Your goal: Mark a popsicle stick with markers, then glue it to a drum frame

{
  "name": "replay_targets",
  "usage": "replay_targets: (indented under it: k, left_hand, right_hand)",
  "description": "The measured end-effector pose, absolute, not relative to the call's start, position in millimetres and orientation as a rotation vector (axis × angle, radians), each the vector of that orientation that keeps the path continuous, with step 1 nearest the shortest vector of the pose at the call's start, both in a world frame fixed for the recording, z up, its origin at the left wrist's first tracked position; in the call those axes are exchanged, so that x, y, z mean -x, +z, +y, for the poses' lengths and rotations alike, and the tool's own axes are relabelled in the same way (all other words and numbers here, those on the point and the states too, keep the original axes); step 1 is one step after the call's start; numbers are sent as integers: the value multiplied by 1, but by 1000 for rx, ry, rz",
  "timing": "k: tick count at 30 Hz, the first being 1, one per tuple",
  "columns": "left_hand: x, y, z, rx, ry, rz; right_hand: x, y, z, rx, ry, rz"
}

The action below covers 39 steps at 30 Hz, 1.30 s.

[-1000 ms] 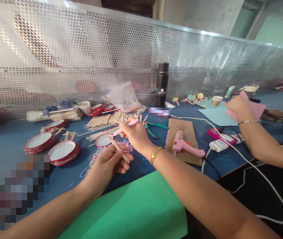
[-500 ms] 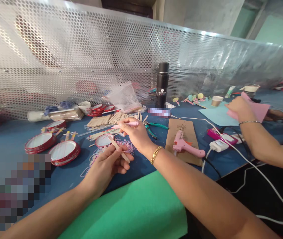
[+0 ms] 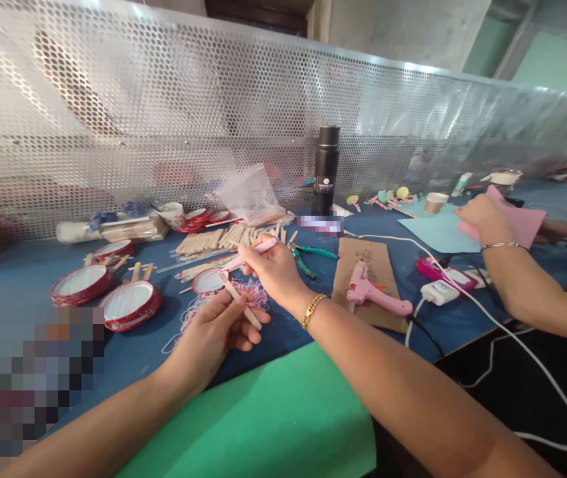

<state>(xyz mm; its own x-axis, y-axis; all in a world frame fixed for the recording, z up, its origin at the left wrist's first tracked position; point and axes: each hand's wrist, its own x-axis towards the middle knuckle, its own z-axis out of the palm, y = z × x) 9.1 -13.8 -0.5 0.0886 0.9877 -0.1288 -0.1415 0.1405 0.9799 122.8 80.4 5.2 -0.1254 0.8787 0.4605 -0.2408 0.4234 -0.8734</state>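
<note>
Hands, qty 2: L hand (image 3: 216,322), fingers closed on 1 pale craft stick (image 3: 234,289), held aslant above worktop (image 3: 283,332); R hand (image 3: 277,271), fingers pinched round 1 pink pen (image 3: 263,247), tip by upper end of stick, contact unclear. Beneath/beside hands: tangle of pastel loops (image 3: 186,320), 1 sm. red-rimmed disc (image 3: 206,281). To L: red-rimmed drums (image 3: 131,302), approx. 3, w/ short sticks at rims. Behind: pile of flat sticks (image 3: 201,243), clear plastic bag (image 3: 248,192), blk. bottle (image 3: 326,166), upright. To R: teal-handled pliers (image 3: 318,251); pink glue gun (image 3: 366,291) on cardboard (image 3: 346,255). Front, below forearms: green sheet (image 3: 263,411). Far R: co-worker's hand (image 3: 477,209) on pink paper (image 3: 520,222).
</note>
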Motion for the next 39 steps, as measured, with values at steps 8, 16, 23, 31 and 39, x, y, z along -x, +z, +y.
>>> replay_targets:
  k: [8, 16, 23, 31, 39]
  left_hand:
    - [-8, -2, -12, -1034, 1131, 1101]
    - [-9, 0, -16, -1017, 1141, 1095]
    - [-8, -1, -14, -1025, 1143, 1101]
    - [-9, -1, -14, -1058, 1126, 1105]
    - [-9, 0, -14, -1041, 1130, 1107]
  right_hand:
    - [-123, 6, 83, 671, 1106, -1261]
    - [-121, 1, 82, 679, 1107, -1309]
    - [-119, -1, 83, 710, 1099, -1353]
    - [-119, -1, 85, 693, 1118, -1299]
    - [-119, 0, 84, 708, 1112, -1284]
